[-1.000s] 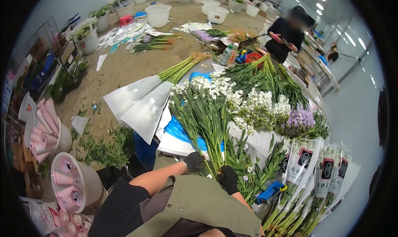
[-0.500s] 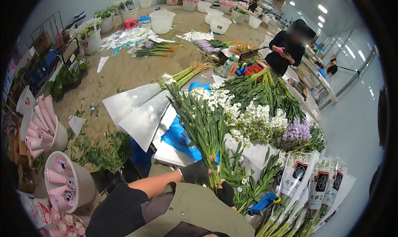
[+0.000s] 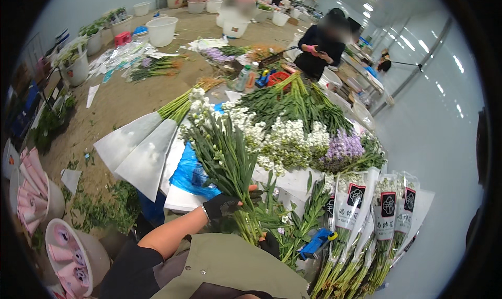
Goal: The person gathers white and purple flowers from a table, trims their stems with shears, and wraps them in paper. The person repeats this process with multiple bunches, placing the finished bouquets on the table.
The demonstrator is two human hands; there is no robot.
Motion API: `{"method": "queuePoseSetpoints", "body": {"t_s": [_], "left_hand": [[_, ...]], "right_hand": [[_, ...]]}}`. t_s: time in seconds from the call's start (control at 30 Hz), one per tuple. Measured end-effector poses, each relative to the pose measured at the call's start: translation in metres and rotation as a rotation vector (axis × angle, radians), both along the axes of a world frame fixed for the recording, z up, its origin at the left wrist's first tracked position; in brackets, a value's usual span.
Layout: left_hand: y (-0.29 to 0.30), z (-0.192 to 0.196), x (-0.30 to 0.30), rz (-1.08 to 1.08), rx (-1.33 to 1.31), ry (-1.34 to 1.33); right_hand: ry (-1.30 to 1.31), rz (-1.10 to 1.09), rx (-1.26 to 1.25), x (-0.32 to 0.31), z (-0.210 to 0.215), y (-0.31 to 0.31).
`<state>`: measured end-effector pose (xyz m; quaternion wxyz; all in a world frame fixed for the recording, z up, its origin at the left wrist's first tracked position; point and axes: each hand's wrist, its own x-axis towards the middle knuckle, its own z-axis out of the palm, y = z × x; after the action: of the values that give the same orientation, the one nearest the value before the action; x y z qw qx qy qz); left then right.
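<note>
Head view: white-flowered bunch (image 3: 225, 152), leafy, green-stemmed, leaning left.

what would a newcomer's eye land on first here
Probably the leafy white-flowered bunch near the centre, leaning left, with the black-gloved left hand and right hand at its stems. Beyond it to the right, the lilac flowers stand out beside white blossoms. Pale-sleeved flower bunches at lower right would likely catch the eye too.
</note>
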<state>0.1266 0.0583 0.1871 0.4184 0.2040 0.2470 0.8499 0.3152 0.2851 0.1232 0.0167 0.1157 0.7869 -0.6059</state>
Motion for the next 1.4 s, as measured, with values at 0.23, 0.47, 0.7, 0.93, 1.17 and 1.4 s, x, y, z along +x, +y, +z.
{"method": "queuePoseSetpoints", "body": {"t_s": [0.23, 0.47, 0.7, 0.93, 1.17, 1.4], "left_hand": [[0.009, -0.067, -0.012, 0.13, -0.341, 0.136], [-0.039, -0.078, 0.021, 0.273, -0.361, -0.301], [-0.077, -0.092, 0.045, 0.338, -0.46, -0.24], [-0.076, -0.083, 0.046, 0.361, -0.443, -0.262], [-0.091, -0.112, 0.057, 0.375, -0.436, -0.57], [-0.082, -0.096, 0.061, 0.308, -0.534, -0.489]], "right_hand": [[0.162, -0.255, 0.007, 0.02, 0.008, 0.019], [0.265, -0.537, 0.362, 0.004, 0.025, 0.083], [0.434, -0.658, 0.778, -0.125, 0.085, 0.277], [0.208, -0.715, 0.539, -0.224, 0.176, 0.32], [0.175, 0.085, 0.742, -0.208, 0.062, 0.14], [0.212, 0.428, 0.769, -0.095, 0.01, -0.036]]}}
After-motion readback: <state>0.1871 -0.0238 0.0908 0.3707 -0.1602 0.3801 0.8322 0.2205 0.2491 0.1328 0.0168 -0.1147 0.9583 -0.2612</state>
